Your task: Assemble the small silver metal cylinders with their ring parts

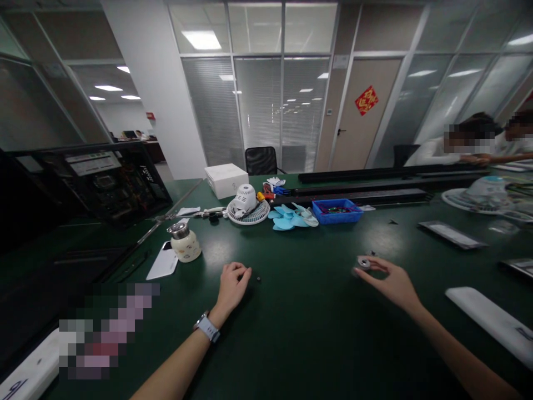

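Note:
My right hand point(389, 282) pinches a small round metallic part point(363, 263) between thumb and fingers, just above the green table point(291, 333). A small dark piece point(372, 253) lies by its fingertips. On the left, my left hand point(234, 284) rests on the table with its fingers curled together; whatever they hold, if anything, is hidden. A tiny dark part point(259, 279) lies just right of that hand. My left wrist wears a watch with a light band.
Ahead are a white fan body point(245, 199), light blue blades point(287, 216) and a blue tray point(338, 211) of small parts. A floral jar point(185, 244) and phone point(163, 265) stand left. White panels point(491, 319) lie right. Two people sit far right.

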The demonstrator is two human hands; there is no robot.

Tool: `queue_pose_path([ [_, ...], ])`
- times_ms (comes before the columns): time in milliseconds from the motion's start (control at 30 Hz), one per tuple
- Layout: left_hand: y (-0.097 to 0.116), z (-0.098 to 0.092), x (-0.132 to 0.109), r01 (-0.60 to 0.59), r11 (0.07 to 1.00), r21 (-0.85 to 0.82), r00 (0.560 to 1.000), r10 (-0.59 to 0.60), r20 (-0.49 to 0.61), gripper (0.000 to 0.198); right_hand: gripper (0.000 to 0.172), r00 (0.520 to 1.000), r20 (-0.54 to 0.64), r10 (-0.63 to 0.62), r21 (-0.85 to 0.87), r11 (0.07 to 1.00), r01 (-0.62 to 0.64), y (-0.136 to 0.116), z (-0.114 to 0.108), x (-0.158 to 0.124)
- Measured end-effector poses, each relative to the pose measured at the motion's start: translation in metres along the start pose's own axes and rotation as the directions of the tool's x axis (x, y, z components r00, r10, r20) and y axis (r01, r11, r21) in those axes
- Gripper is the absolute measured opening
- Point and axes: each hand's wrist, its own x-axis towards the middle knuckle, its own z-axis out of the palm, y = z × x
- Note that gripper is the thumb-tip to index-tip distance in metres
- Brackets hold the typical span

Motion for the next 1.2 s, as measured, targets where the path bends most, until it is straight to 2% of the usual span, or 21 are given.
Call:
queue_pose_path([
  [100, 0.0, 0.001, -0.001, 0.012, 1.0, -0.01, 1.0, -0.012, -0.012, 0.037, 0.052, 0.996, -0.054, 0.068, -0.079, 0.994, -0.072, 0.032, -0.019, -0.008],
  [200, 0.001, 0.001, -0.001, 0.03, 0.999, -0.027, 0.999, -0.031, -0.022, 0.035, 0.055, 0.995, -0.032, 0.09, -0.087, 0.992, -0.093, 0.044, -0.025, -0.013],
  [267, 0.002, 0.0, -0.001, 0.044, 0.998, -0.041, 0.998, -0.046, -0.043, 0.035, 0.063, 0.992, -0.127, 0.015, -0.122, 0.992, -0.031, 0.034, -0.026, -0.016],
  [333, 0.003, 0.0, -0.001, 0.057, 0.997, -0.06, 0.996, -0.061, -0.067, 0.035, 0.068, 0.948, -0.281, -0.15, -0.217, 0.972, 0.09, 0.011, -0.023, -0.019],
  [367, 0.004, 0.0, -0.001, 0.066, 0.995, -0.071, 0.994, -0.072, -0.08, 0.034, 0.064, 0.919, -0.313, -0.242, -0.264, 0.951, 0.16, -0.005, -0.018, -0.021],
  [400, 0.005, 0.0, -0.001, 0.076, 0.994, -0.083, 0.992, -0.084, -0.091, 0.034, 0.056, 0.906, -0.278, -0.319, -0.288, 0.928, 0.238, -0.023, -0.009, -0.023],
  [433, 0.005, 0.0, -0.001, 0.087, 0.992, -0.093, 0.99, -0.096, -0.099, 0.033, 0.045, 0.909, -0.184, -0.373, -0.277, 0.907, 0.316, -0.042, 0.003, -0.025],
  [500, 0.006, -0.001, -0.001, 0.108, 0.988, -0.106, 0.988, -0.119, -0.103, 0.032, 0.031, 0.897, 0.163, -0.41, -0.129, 0.893, 0.432, -0.079, 0.038, -0.026],
  [533, 0.006, -0.001, -0.001, 0.116, 0.988, -0.106, 0.987, -0.126, -0.1, 0.033, 0.033, 0.865, 0.308, -0.396, -0.036, 0.904, 0.426, -0.094, 0.059, -0.025],
  [600, 0.005, -0.001, -0.001, 0.121, 0.988, -0.098, 0.987, -0.13, -0.091, 0.034, 0.037, 0.801, 0.482, -0.356, 0.088, 0.929, 0.36, -0.117, 0.104, -0.02],
  [667, 0.004, -0.001, -0.001, 0.109, 0.991, -0.081, 0.99, -0.116, -0.086, 0.035, 0.048, 0.776, 0.555, -0.3, 0.068, 0.946, 0.317, -0.129, 0.143, -0.014],
  [733, 0.002, 0.0, -0.001, 0.078, 0.995, -0.059, 0.993, -0.083, -0.08, 0.037, 0.052, 0.776, 0.574, -0.261, 0.007, 0.95, 0.313, -0.132, 0.171, -0.009],
  [800, 0.001, 0.0, 0.0, 0.048, 0.998, -0.033, 0.996, -0.05, -0.068, 0.039, 0.042, 0.787, 0.562, -0.254, -0.032, 0.945, 0.327, -0.133, 0.189, -0.009],
  [867, 0.001, 0.001, 0.0, 0.032, 0.999, -0.008, 0.998, -0.032, -0.055, 0.04, 0.03, 0.802, 0.534, -0.266, -0.036, 0.941, 0.336, -0.133, 0.198, -0.012],
  [967, 0.002, 0.0, 0.0, 0.014, 1.0, 0.016, 0.999, -0.013, -0.041, 0.043, 0.023, 0.819, 0.503, -0.277, -0.012, 0.945, 0.327, -0.134, 0.187, -0.015],
  [1033, 0.001, -0.001, 0.0, 0.005, 1.0, 0.017, 1.0, -0.005, -0.03, 0.045, 0.025, 0.841, 0.46, -0.285, 0.015, 0.95, 0.313, -0.131, 0.159, -0.013],
  [1100, 0.0, -0.001, 0.0, 0.007, 1.0, 0.005, 1.0, -0.007, -0.025, 0.046, 0.028, 0.878, 0.375, -0.296, 0.015, 0.949, 0.314, -0.12, 0.113, -0.007],
  [1200, -0.001, -0.001, 0.001, 0.011, 1.0, -0.01, 1.0, -0.012, -0.021, 0.048, 0.03, 0.926, 0.232, -0.299, -0.088, 0.941, 0.326, -0.084, 0.032, 0.004],
])
